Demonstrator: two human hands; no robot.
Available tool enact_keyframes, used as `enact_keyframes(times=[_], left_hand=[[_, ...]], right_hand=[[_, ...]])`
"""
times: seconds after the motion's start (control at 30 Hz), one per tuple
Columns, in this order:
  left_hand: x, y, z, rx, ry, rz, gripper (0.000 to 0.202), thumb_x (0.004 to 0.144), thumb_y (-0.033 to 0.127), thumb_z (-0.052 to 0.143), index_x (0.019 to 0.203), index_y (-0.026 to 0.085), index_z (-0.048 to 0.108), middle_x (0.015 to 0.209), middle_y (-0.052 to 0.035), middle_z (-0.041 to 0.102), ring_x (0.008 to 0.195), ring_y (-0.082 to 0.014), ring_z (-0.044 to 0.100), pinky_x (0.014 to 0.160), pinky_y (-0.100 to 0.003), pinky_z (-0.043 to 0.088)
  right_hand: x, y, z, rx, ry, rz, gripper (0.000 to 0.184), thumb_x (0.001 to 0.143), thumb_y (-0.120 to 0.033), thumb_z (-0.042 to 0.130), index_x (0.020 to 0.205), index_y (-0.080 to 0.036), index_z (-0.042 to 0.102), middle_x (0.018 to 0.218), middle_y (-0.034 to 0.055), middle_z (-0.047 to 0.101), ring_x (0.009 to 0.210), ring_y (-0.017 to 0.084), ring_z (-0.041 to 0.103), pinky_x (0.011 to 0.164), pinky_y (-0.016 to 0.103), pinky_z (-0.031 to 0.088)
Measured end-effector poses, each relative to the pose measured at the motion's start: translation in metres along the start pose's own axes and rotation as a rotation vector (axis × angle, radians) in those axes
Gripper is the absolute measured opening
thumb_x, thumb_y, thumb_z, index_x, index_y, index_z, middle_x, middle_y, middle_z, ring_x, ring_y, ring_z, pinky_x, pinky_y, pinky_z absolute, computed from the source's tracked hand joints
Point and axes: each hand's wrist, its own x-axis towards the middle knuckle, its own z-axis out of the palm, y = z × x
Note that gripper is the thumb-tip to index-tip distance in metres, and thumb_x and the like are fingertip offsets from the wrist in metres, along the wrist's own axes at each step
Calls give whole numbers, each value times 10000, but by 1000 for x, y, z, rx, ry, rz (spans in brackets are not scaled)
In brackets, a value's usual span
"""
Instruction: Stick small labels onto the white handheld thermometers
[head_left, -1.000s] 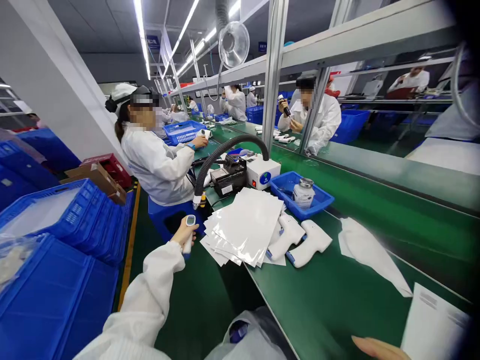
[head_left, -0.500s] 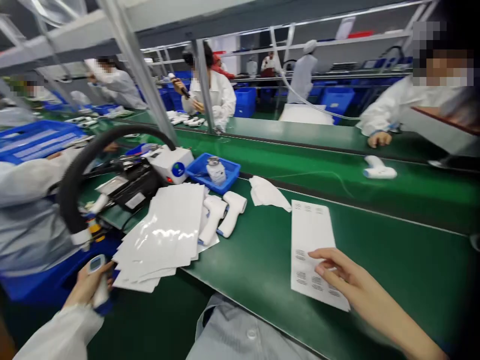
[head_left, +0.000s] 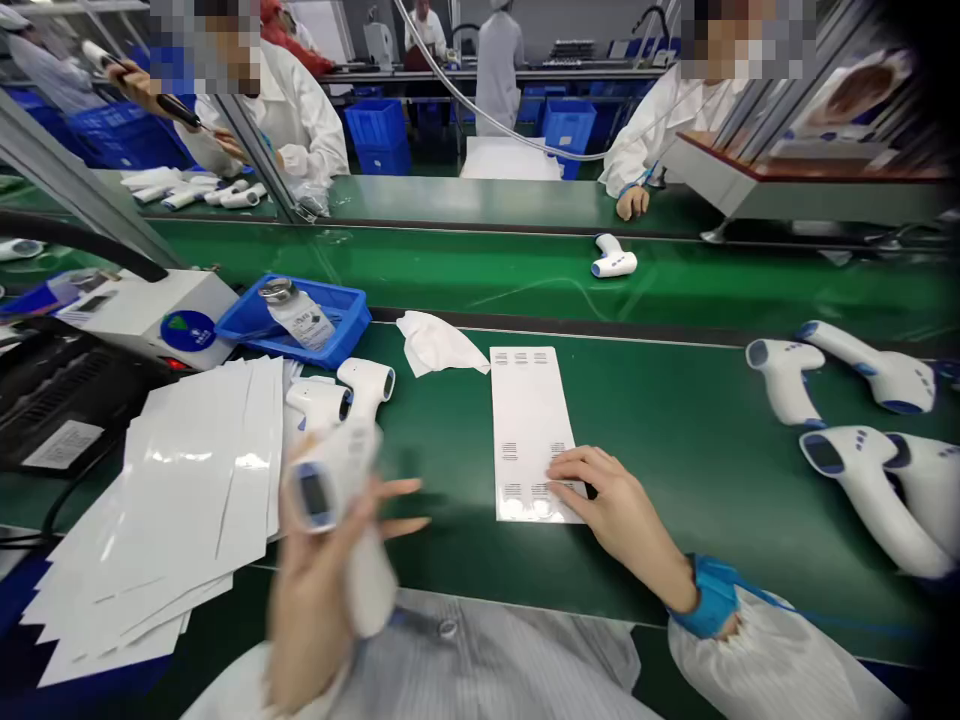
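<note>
Raised since earlier: infrared thermometer (head_left: 330, 475), blurred, gripped in left hand (head_left: 319, 590); right hand (head_left: 611, 500), fingers together, presses label sheet (head_left: 527, 420) flat.

Green bench (head_left: 675, 450) room (label sheet (head_left: 529, 430) alongside)

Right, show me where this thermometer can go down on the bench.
Use the green bench between the label sheet and the thermometers at right, or the narrower strip left of the sheet, below the cloth. The pouches and tray crowd the left.
</note>
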Motion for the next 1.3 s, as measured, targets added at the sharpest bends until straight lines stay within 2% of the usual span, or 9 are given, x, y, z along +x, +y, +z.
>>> enact_keyframes(times=[0.1, 0.23, 0.37, 0.6, 0.73, 0.83, 0.93, 1.03, 1.3], left_hand=[[7, -34, 61, -56, -264, -151, 747, 851, 326, 697, 1476, 384, 292, 1184, -44, 616, 1086, -291, 688, 914, -468, 595], [12, -63, 91, 25, -428, -180, 638, 922, 347, 622, 1469, 394, 296, 1378, -39, 539, 1259, -247, 587, 1061, -399, 489], [12, -69, 91, 101, -443, -115, 574, 951, 350, 579, 1452, 427, 309, 1502, -8, 421, 1326, -243, 518, 1107, -409, 432], [12, -66, 95, 123, -449, -85, 558, 962, 313, 558, 1454, 391, 304, 1509, -15, 409, 1396, -247, 426, 1145, -424, 372], [15, -66, 95, 70, -461, -93, 563, 942, 285, 588, 1435, 380, 332, 1519, -7, 393, 1308, -226, 517, 1108, -385, 419], [17, -64, 97, 44, -460, -61, 568, 903, 273, 647, 1404, 348, 390, 1452, -18, 455, 1201, -202, 573, 1037, -329, 473], [17, -59, 98, 20, -494, -129, 616, 884, 331, 670, 1421, 358, 369, 1210, -34, 580, 849, -148, 638, 709, -257, 562], [14, -52, 97, 42, -532, -244, 645, 893, 344, 648, 1441, 414, 316, 1005, -5, 582, 511, -69, 492, 430, -218, 452], [11, -47, 96, 94, -504, -235, 686, 885, 200, 613, 1440, 455, 300, 1244, -41, 550, 537, -66, 509, 450, -232, 477]], right_hand=[[0, 3, 2, 21, 27, -37, 98, 919, -231, 615, 901, -245, 711, 1047, 37, 720, 996, 260, 656, 857, 445, 499], [0, 3, 2, 28, 20, -72, 138, 935, -202, 594, 931, -241, 727, 1048, 37, 731, 970, 251, 654, 812, 422, 482], [1, 0, 3, 55, -17, -55, 146, 939, -213, 598, 903, -252, 734, 1049, 26, 735, 975, 242, 645, 815, 415, 454], [10, -9, 0, 32, -72, -15, 121, 918, -253, 616, 812, -240, 672, 1005, 41, 718, 953, 252, 625, 812, 432, 437], [4, -30, -21, 172, -268, -154, 129, 862, -147, 613, 767, -234, 619, 934, 24, 690, 876, 205, 629, 782, 373, 489], [1, -47, -38, 477, -451, -107, 133, 854, -166, 642, 746, -239, 612, 890, 1, 658, 775, 151, 639, 687, 282, 532], [10, -59, -43, 537, -271, -66, 112, 866, -231, 660, 755, -242, 650, 999, 26, 654, 869, 172, 648, 748, 304, 549], [25, -64, -38, 436, 21, -58, 81, 845, -238, 684, 765, -245, 678, 1107, 44, 644, 1062, 230, 616, 907, 388, 515], [39, -72, -27, 599, 107, 32, 97, 820, -190, 677, 730, -225, 669, 1004, 26, 704, 994, 205, 659, 916, 366, 521]])
